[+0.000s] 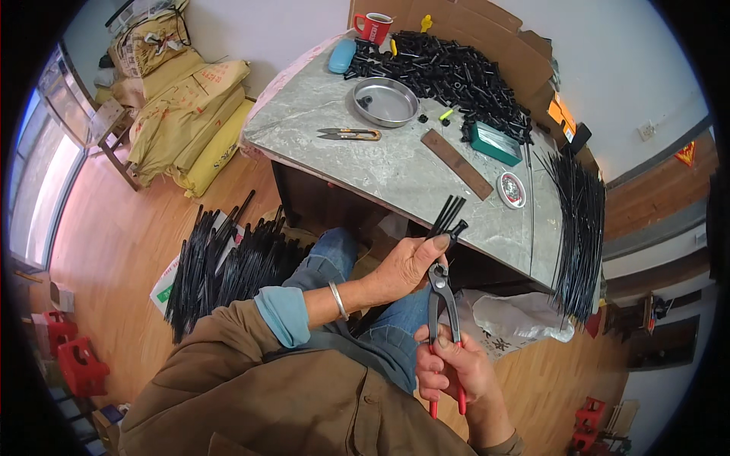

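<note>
My left hand (412, 267), a silver bangle on its wrist, is closed round several thin black rods (447, 211) that stick up past the thumb. A short black fitting with a wider end (459, 227) also juts from between its fingers. My right hand (454, 366) grips the red handles of a pair of pliers (450, 304), jaws upward. The jaws sit just under my left thumb, at the lower end of the fitting; whether they bite on it is hidden by the fingers. Both hands are over my lap, in front of the table edge.
On the grey marbled table (319, 163) lie a heap of black fittings (449, 68), a round metal dish (385, 102), thread snips (348, 134), a wooden strip (456, 163), a green box (496, 144) and long black rods (579, 235). Black rod bundles (251, 254) lie left of my knee.
</note>
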`<state>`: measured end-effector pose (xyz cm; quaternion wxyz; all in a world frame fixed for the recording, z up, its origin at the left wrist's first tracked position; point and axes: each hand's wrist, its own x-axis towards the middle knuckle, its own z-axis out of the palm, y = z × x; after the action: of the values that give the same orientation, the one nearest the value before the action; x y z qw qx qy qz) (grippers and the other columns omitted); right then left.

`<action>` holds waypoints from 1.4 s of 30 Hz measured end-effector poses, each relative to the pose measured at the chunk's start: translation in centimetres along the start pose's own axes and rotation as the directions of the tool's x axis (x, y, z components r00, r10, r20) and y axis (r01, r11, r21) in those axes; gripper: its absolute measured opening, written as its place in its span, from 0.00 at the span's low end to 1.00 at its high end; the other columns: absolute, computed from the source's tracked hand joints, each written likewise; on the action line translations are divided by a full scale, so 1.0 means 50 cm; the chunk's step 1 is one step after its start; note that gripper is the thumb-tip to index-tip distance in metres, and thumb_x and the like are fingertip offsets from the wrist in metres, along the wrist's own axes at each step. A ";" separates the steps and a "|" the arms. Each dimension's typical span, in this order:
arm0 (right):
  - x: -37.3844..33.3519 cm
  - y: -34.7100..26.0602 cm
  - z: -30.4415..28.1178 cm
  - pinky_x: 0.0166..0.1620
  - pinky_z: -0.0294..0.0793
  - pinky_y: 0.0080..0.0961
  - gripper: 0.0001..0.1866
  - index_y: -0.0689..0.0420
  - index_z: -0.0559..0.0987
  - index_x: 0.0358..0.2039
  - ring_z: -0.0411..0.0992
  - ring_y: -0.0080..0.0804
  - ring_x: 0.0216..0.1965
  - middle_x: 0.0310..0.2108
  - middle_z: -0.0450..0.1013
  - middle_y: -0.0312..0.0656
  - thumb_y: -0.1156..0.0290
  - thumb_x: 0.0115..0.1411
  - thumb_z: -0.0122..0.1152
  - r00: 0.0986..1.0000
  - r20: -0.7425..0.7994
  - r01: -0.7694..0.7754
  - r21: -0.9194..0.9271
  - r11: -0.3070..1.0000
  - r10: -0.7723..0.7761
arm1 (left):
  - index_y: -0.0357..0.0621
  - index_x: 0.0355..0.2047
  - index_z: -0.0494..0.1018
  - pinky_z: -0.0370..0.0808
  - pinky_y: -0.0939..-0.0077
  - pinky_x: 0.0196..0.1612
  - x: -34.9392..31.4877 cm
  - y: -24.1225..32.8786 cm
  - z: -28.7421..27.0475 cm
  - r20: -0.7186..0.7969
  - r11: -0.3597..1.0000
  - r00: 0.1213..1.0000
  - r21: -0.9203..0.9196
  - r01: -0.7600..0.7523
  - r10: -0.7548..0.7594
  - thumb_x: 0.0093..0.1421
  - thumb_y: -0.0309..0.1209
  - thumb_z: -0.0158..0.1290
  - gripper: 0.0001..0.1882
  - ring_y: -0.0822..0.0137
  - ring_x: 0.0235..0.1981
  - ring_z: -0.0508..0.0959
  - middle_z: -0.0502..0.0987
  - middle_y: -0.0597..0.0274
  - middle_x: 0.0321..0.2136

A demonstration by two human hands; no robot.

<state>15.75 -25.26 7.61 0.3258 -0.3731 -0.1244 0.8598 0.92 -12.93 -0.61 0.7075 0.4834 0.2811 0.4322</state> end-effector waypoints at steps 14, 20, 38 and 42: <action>0.005 -0.064 -0.022 0.24 0.75 0.23 0.16 0.64 0.66 0.52 0.70 0.24 0.19 0.26 0.71 0.40 0.71 0.67 0.48 0.974 -0.209 -0.093 -0.713 0.695 -0.084 | 0.40 0.28 0.69 0.56 0.84 0.14 0.008 0.000 -0.011 0.069 0.986 0.989 -0.097 0.133 -0.127 0.62 0.62 0.42 0.32 0.80 0.10 0.60 0.60 0.72 0.11; -0.034 -0.116 -0.016 0.26 0.75 0.24 0.18 0.64 0.65 0.54 0.69 0.23 0.19 0.27 0.71 0.40 0.68 0.67 0.48 0.983 -0.185 -0.144 -0.716 0.683 0.012 | 0.41 0.26 0.69 0.56 0.83 0.14 0.007 -0.002 -0.003 0.112 0.981 0.983 -0.116 0.156 -0.143 0.60 0.64 0.43 0.33 0.80 0.11 0.61 0.61 0.72 0.11; 0.105 -0.177 -0.122 0.35 0.71 0.45 0.19 0.60 0.70 0.37 0.73 0.56 0.33 0.24 0.75 0.53 0.55 0.58 0.57 0.766 -0.019 -0.316 -0.882 -0.351 -0.642 | 0.44 0.30 0.69 0.57 0.84 0.12 0.085 -0.089 -0.001 -0.386 0.972 0.908 0.218 -0.082 0.163 0.64 0.47 0.49 0.18 0.81 0.11 0.62 0.63 0.73 0.13; 0.200 -0.244 -0.199 0.35 0.72 0.49 0.25 0.61 0.70 0.32 0.75 0.56 0.30 0.25 0.75 0.53 0.49 0.53 0.62 0.574 0.192 -0.365 -0.810 -0.459 -0.796 | 0.46 0.24 0.65 0.58 0.83 0.12 0.081 -0.025 -0.021 -0.355 0.994 0.934 0.077 0.082 -0.049 0.61 0.42 0.55 0.17 0.80 0.10 0.62 0.63 0.72 0.14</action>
<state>23.52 -9.80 0.70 0.1143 -0.6762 -0.7278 -0.0061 2.38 -9.06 -2.11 0.6372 0.4199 0.4385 0.4748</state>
